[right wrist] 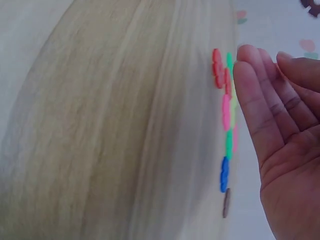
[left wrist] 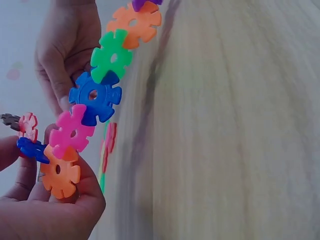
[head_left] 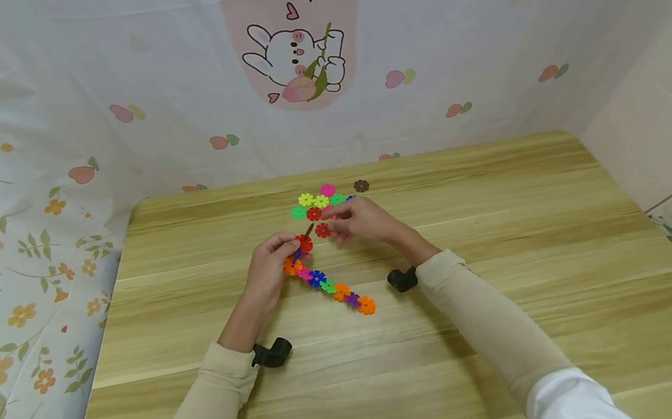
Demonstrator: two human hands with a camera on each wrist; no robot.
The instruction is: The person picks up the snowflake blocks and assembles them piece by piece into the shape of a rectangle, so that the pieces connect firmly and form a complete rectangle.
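My left hand (head_left: 265, 265) pinches a chain of interlocked plastic snowflake discs (head_left: 317, 278) near its upper end. Orange, pink, blue and green discs (left wrist: 112, 56) follow one another away from the fingers in the left wrist view. Beyond the thumb, a blue disc (left wrist: 32, 149), a red one and a dark brown disc (left wrist: 9, 120) form the chain's other end. My right hand (head_left: 366, 221) hovers over the loose discs, close to a red disc (head_left: 322, 230). Its palm (right wrist: 295, 170) shows in the right wrist view, fingers gently bent, with nothing visible between thumb and fingertips.
Loose discs lie in a cluster on the wooden table (head_left: 502, 216), among them yellow (head_left: 306, 199), green (head_left: 299, 211) and pink (head_left: 327, 189) ones. A brown disc (head_left: 361, 185) sits at the cluster's right. Behind the table's far edge hangs a printed cloth (head_left: 452, 24).
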